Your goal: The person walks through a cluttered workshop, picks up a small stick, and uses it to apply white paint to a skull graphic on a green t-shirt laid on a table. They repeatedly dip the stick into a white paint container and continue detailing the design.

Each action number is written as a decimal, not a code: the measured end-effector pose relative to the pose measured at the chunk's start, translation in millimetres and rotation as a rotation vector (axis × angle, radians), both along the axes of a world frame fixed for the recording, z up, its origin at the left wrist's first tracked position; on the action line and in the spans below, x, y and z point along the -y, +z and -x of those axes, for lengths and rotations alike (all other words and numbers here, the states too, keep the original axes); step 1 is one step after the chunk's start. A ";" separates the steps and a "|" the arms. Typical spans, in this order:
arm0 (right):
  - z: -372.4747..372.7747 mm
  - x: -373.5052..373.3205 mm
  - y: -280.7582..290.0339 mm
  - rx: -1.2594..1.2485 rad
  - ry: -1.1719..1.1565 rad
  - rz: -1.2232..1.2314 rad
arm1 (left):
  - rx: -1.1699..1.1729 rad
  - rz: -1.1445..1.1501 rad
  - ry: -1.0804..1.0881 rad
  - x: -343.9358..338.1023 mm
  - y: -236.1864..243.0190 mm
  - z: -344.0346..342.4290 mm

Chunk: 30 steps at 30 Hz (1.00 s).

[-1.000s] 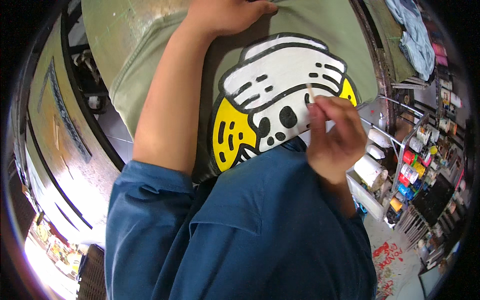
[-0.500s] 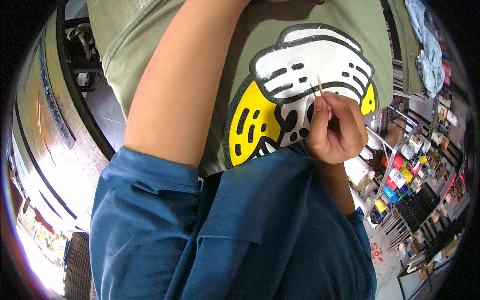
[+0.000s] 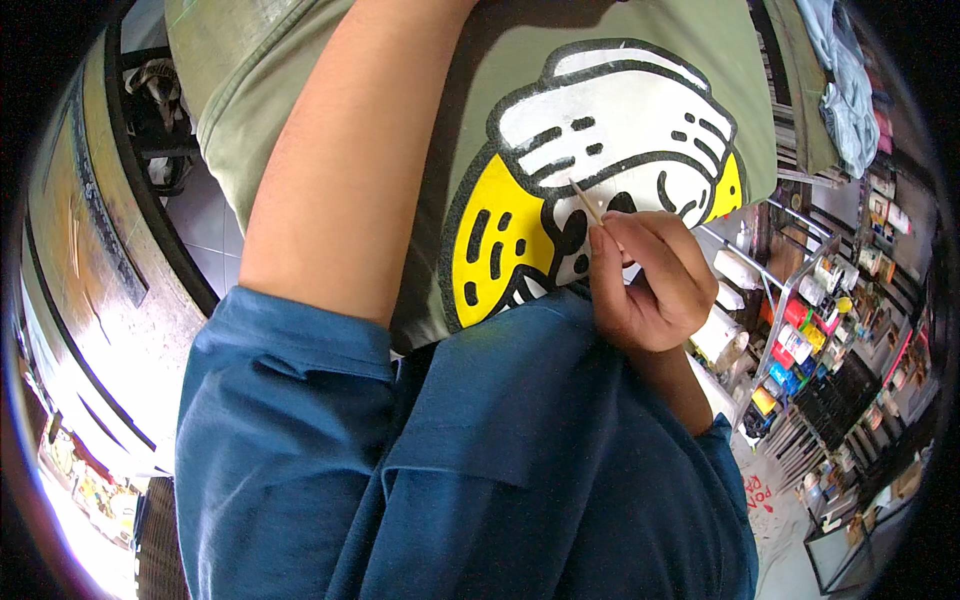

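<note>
My right hand [image 3: 655,285] pinches a thin, pale, pointed stick [image 3: 588,204] between thumb and fingers; whether it is a fine brush or a plain stick I cannot tell. Its tip is over a white band of a painted cartoon figure [image 3: 610,115], at the band's lower black outline; contact cannot be made out. White, yellow and black paint make up the figure, on an olive-green cloth item [image 3: 440,190] spread in front of me. Across the cloth's left part reaches my left forearm [image 3: 345,160]. The left hand lies beyond the top edge, out of sight.
To the left stands a worn table or board [image 3: 110,270] with a dark edge. On the right, a metal rack [image 3: 785,290] sits by several paint bottles and jars [image 3: 797,345]. Light-blue cloth [image 3: 850,125] hangs at the far right.
My right hand has moved a little left and nearer to me. The stick, upright before, now tilts to the left. Everything in view has shifted slightly, and the left fingers at the top edge are gone.
</note>
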State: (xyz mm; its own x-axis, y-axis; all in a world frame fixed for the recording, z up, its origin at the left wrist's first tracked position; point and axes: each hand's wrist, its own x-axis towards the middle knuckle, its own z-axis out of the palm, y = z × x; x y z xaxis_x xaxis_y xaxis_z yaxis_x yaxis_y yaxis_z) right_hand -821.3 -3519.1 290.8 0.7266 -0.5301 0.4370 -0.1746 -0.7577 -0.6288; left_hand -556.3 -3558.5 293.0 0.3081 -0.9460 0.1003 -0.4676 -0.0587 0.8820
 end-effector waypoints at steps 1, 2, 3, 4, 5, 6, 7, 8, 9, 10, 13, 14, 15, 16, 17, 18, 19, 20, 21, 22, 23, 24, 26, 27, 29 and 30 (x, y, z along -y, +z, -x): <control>1.6 1.7 -0.8 -0.007 -0.011 -0.006 | 0.003 -0.008 0.008 0.1 -1.2 0.5; 3.2 3.4 -1.2 -0.015 -0.021 -0.011 | 0.006 -0.016 0.016 -0.2 -0.7 1.1; 3.9 4.7 -1.6 -0.023 -0.031 -0.017 | 0.035 -0.099 0.063 2.6 2.2 3.3; 4.1 5.3 -1.8 -0.026 -0.041 -0.049 | 0.062 -0.182 0.108 5.8 12.7 10.3; 3.9 6.0 -2.1 -0.030 -0.050 -0.081 | 0.065 -0.189 0.112 5.6 13.2 10.8; 3.6 6.3 -1.9 -0.033 -0.060 -0.113 | 0.068 -0.196 0.115 5.4 13.8 11.3; 2.9 6.5 -1.4 -0.040 -0.065 -0.120 | 0.050 -0.129 0.079 0.4 7.0 6.3; 2.0 6.8 -0.3 -0.047 -0.071 -0.127 | 0.033 -0.061 0.044 -2.1 2.8 3.3; 1.3 6.9 0.2 -0.055 -0.077 -0.133 | 0.038 -0.050 0.041 -1.4 0.7 2.3; 0.5 6.7 0.1 -0.043 -0.067 -0.121 | 0.040 -0.039 0.037 -1.7 0.5 2.0; -2.2 5.3 0.1 -0.013 -0.029 -0.094 | 0.062 -0.177 0.111 4.3 14.1 10.7; -4.8 3.6 0.8 -0.006 -0.011 -0.091 | 0.062 -0.192 0.118 4.6 15.1 11.6; -7.5 2.0 1.4 0.002 0.007 -0.088 | 0.061 -0.207 0.126 4.9 16.2 12.8; -10.6 1.4 1.1 0.004 0.020 -0.075 | 0.051 -0.161 0.102 1.9 11.6 10.0; -14.5 1.7 0.1 0.005 0.033 -0.063 | 0.042 -0.115 0.078 -0.1 7.5 7.4; -17.4 1.5 0.0 0.007 0.047 -0.051 | 0.034 -0.088 0.057 -0.2 4.0 5.1; -20.3 0.7 0.9 -0.005 0.038 -0.048 | 0.026 -0.061 0.038 -1.1 2.6 2.3; -23.0 0.1 2.1 -0.017 0.031 -0.046 | 0.019 -0.033 0.020 -2.0 2.5 0.7; -25.5 -0.2 3.3 -0.029 0.023 -0.043 | 0.046 -0.098 0.067 0.5 4.2 2.3; -27.8 0.4 4.3 -0.036 0.023 -0.034 | 0.070 -0.163 0.108 4.5 13.0 9.5; -30.4 1.8 4.7 -0.043 0.022 -0.025 | 0.074 -0.165 0.106 5.2 12.8 9.7; -33.3 3.3 4.9 -0.049 0.022 -0.016 | 0.078 -0.167 0.105 5.7 12.4 9.6; -40.6 5.9 4.6 -0.022 0.014 -0.015 | 0.051 -0.040 0.027 -2.2 3.5 1.8; -43.3 6.9 3.7 -0.009 0.009 -0.015 | 0.051 -0.059 0.043 -1.5 1.9 1.7; -44.6 7.0 -3.0 0.011 0.008 -0.056 | 0.051 -0.097 0.071 -1.6 8.8 5.1; -44.7 7.1 -5.0 0.020 0.008 -0.076 | 0.070 -0.072 0.067 1.9 3.9 4.1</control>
